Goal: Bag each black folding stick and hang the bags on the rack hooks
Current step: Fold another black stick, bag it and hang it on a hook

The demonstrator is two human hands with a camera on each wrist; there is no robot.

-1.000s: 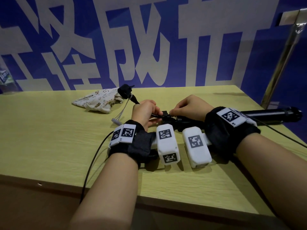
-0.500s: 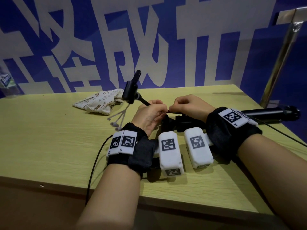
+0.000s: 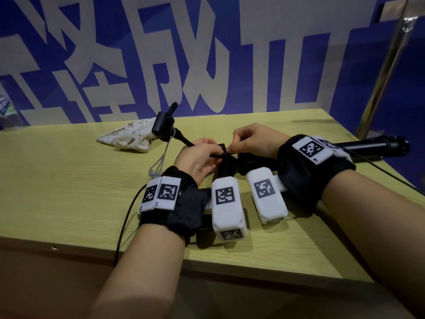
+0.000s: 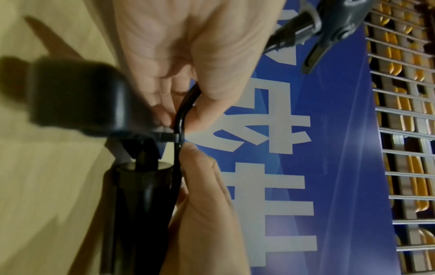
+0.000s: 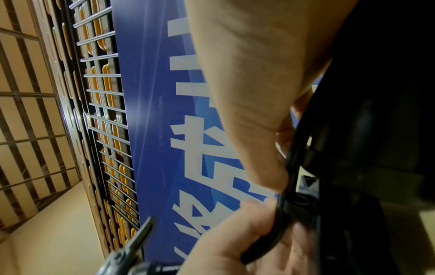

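Note:
A black folding stick (image 3: 372, 147) lies across the yellow table (image 3: 69, 192), its handle pointing right. Its thin black arm rises to the left and ends in a clamp head (image 3: 164, 125). My left hand (image 3: 202, 155) and right hand (image 3: 255, 139) meet at the stick's joint. The left wrist view shows the left hand's fingers (image 4: 207, 83) pinching the thin arm (image 4: 181, 119) above the stick's body (image 4: 141, 204). The right hand's fingers (image 5: 259, 148) pinch the same thin arm. A patterned cloth bag (image 3: 131, 135) lies flat behind the left hand, its white drawstrings (image 3: 158, 164) trailing toward me.
A blue banner (image 3: 322, 65) with large white characters stands along the table's back edge. A shiny metal post (image 3: 386, 72) rises at the far right. A wire rack with yellow hooks (image 4: 404, 130) shows behind the banner. A black cable (image 3: 124, 226) hangs over the front edge.
The clamp head has lifted off the table near the bag and now stands up over it. Both hands stayed at the joint, drawing slightly closer together.

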